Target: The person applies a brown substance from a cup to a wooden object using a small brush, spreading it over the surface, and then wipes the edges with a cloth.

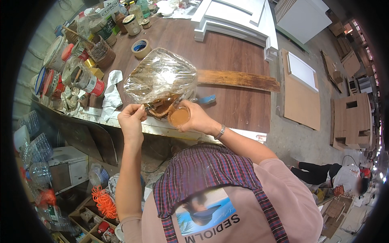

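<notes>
Two bare hands meet mid-frame at the lower edge of the brown table (pixel 235 52). I see the left hand (pixel 131 117) with its fingertips pinched, seemingly on the edge of the clear plastic film (pixel 166 71), which I judge holds slack off the brown opening (pixel 163 108) beneath. The right hand (pixel 195 116) curls around a cup (pixel 179 116) of brown liquid just beside that opening, probably gripped by its side to leave its mouth uncovered; from my end I cannot tell its tilt. The film drapes a bulky form at centre, likely as a cover. A wooden strip (pixel 239 80) extends right. For writing, I find dark capitals upside down on the pink shirt (pixel 279 182), a label on a red-and-white can (pixel 95 86) at left, and bold lettering on a carton (pixel 110 9) at upper left.
</notes>
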`<action>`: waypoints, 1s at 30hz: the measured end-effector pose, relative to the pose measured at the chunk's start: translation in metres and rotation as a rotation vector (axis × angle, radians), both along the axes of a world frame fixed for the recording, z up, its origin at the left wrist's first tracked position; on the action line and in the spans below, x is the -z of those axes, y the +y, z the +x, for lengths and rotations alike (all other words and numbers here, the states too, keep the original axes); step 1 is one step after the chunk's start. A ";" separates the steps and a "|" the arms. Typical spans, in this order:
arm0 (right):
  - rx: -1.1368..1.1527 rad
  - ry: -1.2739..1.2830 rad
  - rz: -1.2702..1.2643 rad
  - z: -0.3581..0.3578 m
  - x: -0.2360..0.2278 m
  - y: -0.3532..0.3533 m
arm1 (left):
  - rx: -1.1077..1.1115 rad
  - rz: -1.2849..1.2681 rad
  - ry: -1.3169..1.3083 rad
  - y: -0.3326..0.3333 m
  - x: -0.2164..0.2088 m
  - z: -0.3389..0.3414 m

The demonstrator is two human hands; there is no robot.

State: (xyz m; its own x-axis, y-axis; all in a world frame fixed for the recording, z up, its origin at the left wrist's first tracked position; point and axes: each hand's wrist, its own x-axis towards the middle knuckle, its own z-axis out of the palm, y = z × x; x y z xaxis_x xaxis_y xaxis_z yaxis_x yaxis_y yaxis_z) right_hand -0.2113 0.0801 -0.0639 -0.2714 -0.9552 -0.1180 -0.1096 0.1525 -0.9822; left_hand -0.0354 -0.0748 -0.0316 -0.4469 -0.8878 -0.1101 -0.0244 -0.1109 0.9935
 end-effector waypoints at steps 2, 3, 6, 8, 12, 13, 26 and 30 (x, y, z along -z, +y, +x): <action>0.002 -0.001 -0.004 0.000 0.000 0.000 | -0.020 0.082 0.011 -0.002 0.001 0.002; 0.002 -0.009 -0.003 0.000 -0.001 0.001 | -0.030 0.123 0.016 -0.003 0.003 0.004; 0.019 -0.017 -0.022 0.001 0.000 0.000 | -0.028 0.179 0.048 -0.007 0.007 0.009; 0.016 -0.026 -0.022 0.002 -0.001 -0.001 | -0.047 0.203 0.047 -0.007 0.004 0.012; -0.001 -0.005 -0.021 0.000 -0.001 0.000 | -0.070 0.232 0.016 -0.005 -0.002 0.014; -0.002 0.012 -0.032 0.000 -0.001 0.000 | -0.066 0.234 0.015 -0.005 -0.002 0.015; 0.040 -0.003 -0.033 0.003 -0.001 -0.002 | -0.092 0.231 0.066 0.001 -0.002 0.029; 0.042 0.011 -0.029 0.003 0.000 -0.002 | -0.115 0.212 0.072 0.008 -0.004 0.030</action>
State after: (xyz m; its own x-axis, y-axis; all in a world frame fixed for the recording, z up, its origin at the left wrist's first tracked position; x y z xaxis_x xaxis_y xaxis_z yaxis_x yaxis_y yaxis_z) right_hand -0.2088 0.0782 -0.0639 -0.3120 -0.9460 -0.0877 -0.1142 0.1290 -0.9851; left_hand -0.0051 -0.0669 -0.0276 -0.3576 -0.8938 -0.2706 0.0708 -0.3148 0.9465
